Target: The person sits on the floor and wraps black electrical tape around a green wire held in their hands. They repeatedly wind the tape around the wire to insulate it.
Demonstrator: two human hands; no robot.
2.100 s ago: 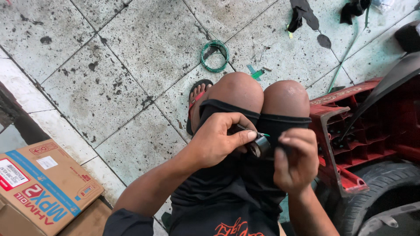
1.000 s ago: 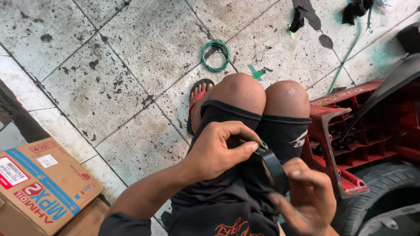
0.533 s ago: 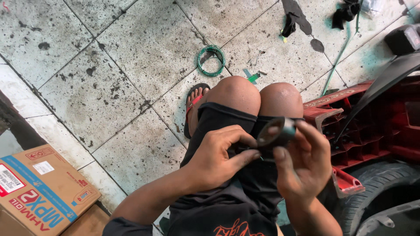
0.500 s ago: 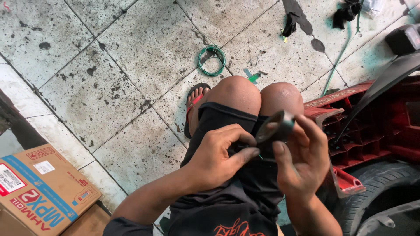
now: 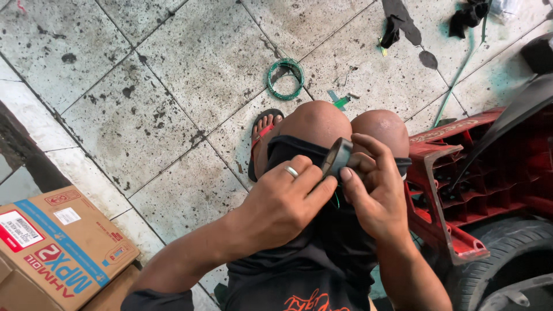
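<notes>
I sit with my knees drawn up over a stained tile floor. My right hand (image 5: 377, 193) grips a roll of black tape (image 5: 336, 157) by its rim, held upright just below my knees. My left hand (image 5: 282, 201), a ring on one finger, is closed right beside the roll with its fingertips pinching at a thin green wire (image 5: 336, 198) that shows between the two hands. What the fingers press on under the roll is hidden. Both hands rest over my black shorts.
A red plastic vehicle panel (image 5: 461, 190) and a black tyre (image 5: 507, 259) stand close at my right. A coil of green wire (image 5: 285, 78) lies on the tiles ahead, with black scraps (image 5: 397, 26) beyond it. A cardboard box (image 5: 52, 247) sits at my lower left. My sandalled foot (image 5: 262, 135) rests on the floor.
My right hand came up from my lap with the tape roll and now holds it close against my left hand's fingertips; the roll has turned edge-on.
</notes>
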